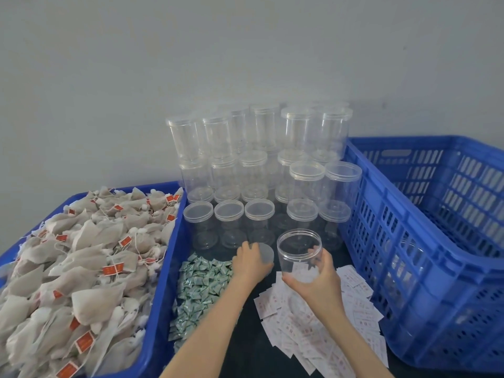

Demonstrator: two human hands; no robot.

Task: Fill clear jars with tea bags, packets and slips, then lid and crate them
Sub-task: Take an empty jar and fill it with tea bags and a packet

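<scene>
My right hand (317, 279) grips an open, empty clear jar (298, 252) just above the dark table. My left hand (249, 261) holds that jar's clear round lid (266, 253) to the jar's left. Behind them stand several lidded empty clear jars (259, 170), stacked in tiers against the wall. Beige tea bags (81, 263) with red tags fill a blue bin (161, 293) at left. Small green packets (201, 287) lie in a heap under my left forearm. White paper slips (313, 331) with red print are spread under my right hand.
A large blue perforated crate (436, 241) stands at right, seemingly empty, its near wall close to my right hand. A grey wall rises behind the jar stack. The blue bin's edge borders the packet heap on the left.
</scene>
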